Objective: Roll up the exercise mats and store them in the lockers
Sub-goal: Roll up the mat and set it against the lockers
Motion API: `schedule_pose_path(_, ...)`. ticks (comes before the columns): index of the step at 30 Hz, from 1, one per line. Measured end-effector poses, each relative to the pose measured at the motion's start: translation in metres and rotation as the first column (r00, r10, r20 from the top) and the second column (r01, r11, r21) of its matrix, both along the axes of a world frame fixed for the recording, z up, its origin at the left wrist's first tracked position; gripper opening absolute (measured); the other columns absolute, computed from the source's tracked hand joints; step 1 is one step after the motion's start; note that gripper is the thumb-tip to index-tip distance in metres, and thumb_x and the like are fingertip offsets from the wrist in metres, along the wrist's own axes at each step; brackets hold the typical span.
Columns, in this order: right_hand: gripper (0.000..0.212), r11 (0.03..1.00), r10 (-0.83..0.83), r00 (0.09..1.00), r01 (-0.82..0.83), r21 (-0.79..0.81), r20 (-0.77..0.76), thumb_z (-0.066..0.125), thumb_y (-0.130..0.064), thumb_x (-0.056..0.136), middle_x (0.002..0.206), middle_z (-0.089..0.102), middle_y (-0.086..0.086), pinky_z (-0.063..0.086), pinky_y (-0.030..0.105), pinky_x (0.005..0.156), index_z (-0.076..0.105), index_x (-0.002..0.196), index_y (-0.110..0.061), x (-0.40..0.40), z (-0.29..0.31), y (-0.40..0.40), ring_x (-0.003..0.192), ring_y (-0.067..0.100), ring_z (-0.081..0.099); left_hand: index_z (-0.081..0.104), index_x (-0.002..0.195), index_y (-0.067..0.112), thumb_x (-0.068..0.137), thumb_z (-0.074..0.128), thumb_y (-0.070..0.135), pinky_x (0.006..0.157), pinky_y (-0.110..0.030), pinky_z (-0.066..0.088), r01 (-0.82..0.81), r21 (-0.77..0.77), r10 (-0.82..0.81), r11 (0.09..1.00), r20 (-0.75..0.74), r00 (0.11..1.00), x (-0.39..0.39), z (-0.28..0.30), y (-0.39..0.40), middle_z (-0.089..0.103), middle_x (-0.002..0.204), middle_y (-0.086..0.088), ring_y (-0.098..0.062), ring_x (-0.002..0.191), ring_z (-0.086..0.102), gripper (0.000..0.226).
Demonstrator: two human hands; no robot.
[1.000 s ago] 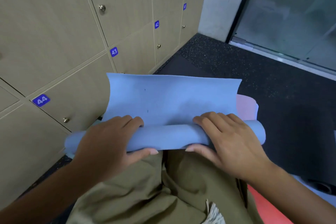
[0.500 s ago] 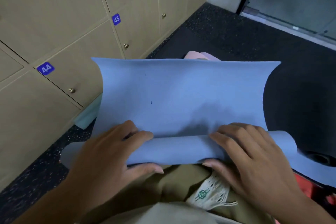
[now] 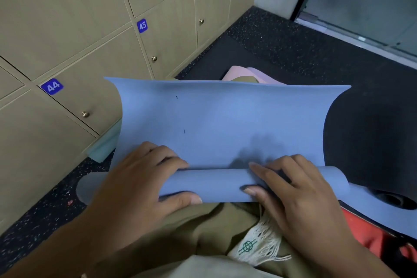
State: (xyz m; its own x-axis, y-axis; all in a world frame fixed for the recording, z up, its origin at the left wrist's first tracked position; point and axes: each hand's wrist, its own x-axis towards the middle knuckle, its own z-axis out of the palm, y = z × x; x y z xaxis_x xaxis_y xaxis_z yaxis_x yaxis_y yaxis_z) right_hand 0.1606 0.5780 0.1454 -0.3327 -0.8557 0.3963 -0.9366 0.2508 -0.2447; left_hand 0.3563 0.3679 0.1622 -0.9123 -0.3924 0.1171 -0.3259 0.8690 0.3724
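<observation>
1. The lockers fill the wall to the left of and beyond the left hand: flat tan wood-look doors, all closed, each with a small round brass knob and a blue number tag reading 42, 43, 44.
2. The blue mat is thin, smooth and matte, foam-like. Its unrolled sheet rises directly ahead of both hands, its side edges flaring outwards.
3. The rolled part is a tight tube whose long axis runs left to right, straight across under both hands. As I judge it, the next move pushes this tube away from the body into the sheet, so both hands must advance evenly or the roll will skew.
4. The left hand grips the tube's left portion, fingers curled over the top, thumb under the near side.
5. The right hand grips the right portion likewise; neither hand is nearer, each sitting on the roll.
6. A pink mat peeks out beyond the sheet's far edge, and a pale green mat lies left of the left hand, against the lockers.
</observation>
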Motion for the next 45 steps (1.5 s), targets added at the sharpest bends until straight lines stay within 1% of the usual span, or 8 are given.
schedule_pose_path(7, 0.046, 0.988, -0.024, 0.983, -0.004, 0.154, 0.179, 0.043, -0.059, 0.099, 0.087, 0.053, -0.010, 0.039, 0.025, 0.063, 0.076, 0.107, -0.028, -0.022, 0.014, -0.018, 0.081, 0.013, 0.055, 0.074, 0.112, 0.024, 0.095, 0.058, 0.042, 0.080, -0.037, 0.050, 0.036, -0.054, -0.045, 0.998, -0.175, 0.984, -0.006, -0.002, 0.012, 0.062, 0.109, 0.013, -0.016, 0.098, 0.062, 0.030)
schedule_pose_path(11, 0.045, 0.969, -0.016, 0.980, -0.034, 0.245, 0.201, 0.038, -0.064, 0.099, 0.087, 0.050, -0.015, 0.032, 0.008, 0.064, 0.072, 0.102, -0.035, -0.032, 0.018, -0.027, 0.079, 0.003, 0.048, 0.076, 0.118, 0.017, 0.093, 0.063, 0.049, 0.079, -0.043, 0.054, 0.034, -0.103, -0.051, 0.994, -0.162, 0.985, -0.007, -0.008, 0.012, 0.067, 0.112, 0.006, -0.022, 0.100, 0.065, 0.042)
schedule_pose_path(13, 0.041, 0.976, -0.004, 0.983, -0.036, 0.217, 0.183, 0.040, -0.059, 0.101, 0.091, 0.055, -0.016, 0.034, 0.011, 0.066, 0.070, 0.102, -0.031, -0.032, 0.019, -0.030, 0.084, 0.004, 0.052, 0.076, 0.118, 0.017, 0.092, 0.063, 0.049, 0.078, -0.044, 0.055, 0.025, -0.097, -0.039, 0.995, -0.149, 0.988, -0.011, -0.009, 0.011, 0.068, 0.110, 0.005, -0.023, 0.098, 0.066, 0.043)
schedule_pose_path(18, 0.022, 0.999, -0.001, 1.000, 0.000, 0.036, 0.018, 0.057, -0.032, 0.102, 0.101, 0.063, -0.001, 0.045, 0.040, 0.080, 0.070, 0.100, -0.014, -0.015, 0.016, -0.022, 0.090, 0.026, 0.058, 0.075, 0.119, 0.020, 0.092, 0.055, 0.051, 0.075, -0.039, 0.054, 0.000, 0.004, 0.000, 1.000, -0.099, 0.995, -0.018, -0.004, 0.006, 0.066, 0.106, 0.011, -0.020, 0.093, 0.065, 0.045)
schedule_pose_path(26, 0.049, 0.999, -0.004, 0.999, 0.007, 0.053, -0.048, 0.056, -0.042, 0.102, 0.127, 0.064, 0.009, 0.045, 0.044, 0.100, 0.065, 0.133, -0.005, -0.011, -0.004, -0.011, 0.115, 0.032, 0.059, 0.073, 0.120, 0.031, 0.091, 0.045, 0.064, 0.086, -0.024, 0.041, -0.020, 0.201, 0.024, 0.979, -0.018, 1.000, -0.035, 0.001, -0.015, 0.064, 0.102, 0.020, -0.002, 0.098, 0.058, 0.052)
schedule_pose_path(33, 0.047, 0.999, 0.003, 1.000, -0.001, 0.047, -0.030, 0.043, -0.037, 0.107, 0.125, 0.063, 0.007, 0.042, 0.041, 0.096, 0.060, 0.139, -0.006, -0.022, -0.007, -0.024, 0.109, 0.031, 0.059, 0.073, 0.119, 0.024, 0.095, 0.057, 0.042, 0.090, -0.035, 0.047, -0.008, -0.015, 0.005, 1.000, -0.162, 0.987, -0.036, -0.002, -0.005, 0.065, 0.113, 0.012, -0.016, 0.104, 0.062, 0.034)
schedule_pose_path(40, 0.048, 0.999, -0.006, 1.000, 0.006, 0.045, -0.020, 0.034, -0.040, 0.108, 0.107, 0.068, 0.003, 0.044, 0.040, 0.084, 0.067, 0.129, -0.011, -0.040, -0.003, -0.040, 0.093, 0.028, 0.060, 0.062, 0.139, 0.020, 0.095, 0.063, 0.043, 0.106, -0.046, 0.044, 0.060, -0.195, -0.085, 0.979, -0.124, 0.989, -0.028, -0.015, 0.003, 0.057, 0.142, 0.000, -0.029, 0.129, 0.055, 0.049)
schedule_pose_path(45, 0.037, 0.999, -0.032, 0.999, 0.031, 0.031, 0.035, 0.039, -0.041, 0.106, 0.102, 0.068, -0.004, 0.041, 0.037, 0.086, 0.061, 0.120, -0.015, -0.047, -0.001, -0.051, 0.092, 0.022, 0.060, 0.059, 0.143, 0.019, 0.098, 0.055, 0.048, 0.105, -0.046, 0.044, 0.042, -0.186, -0.062, 0.982, -0.100, 0.993, -0.037, -0.017, -0.003, 0.057, 0.142, 0.000, -0.028, 0.127, 0.056, 0.053)
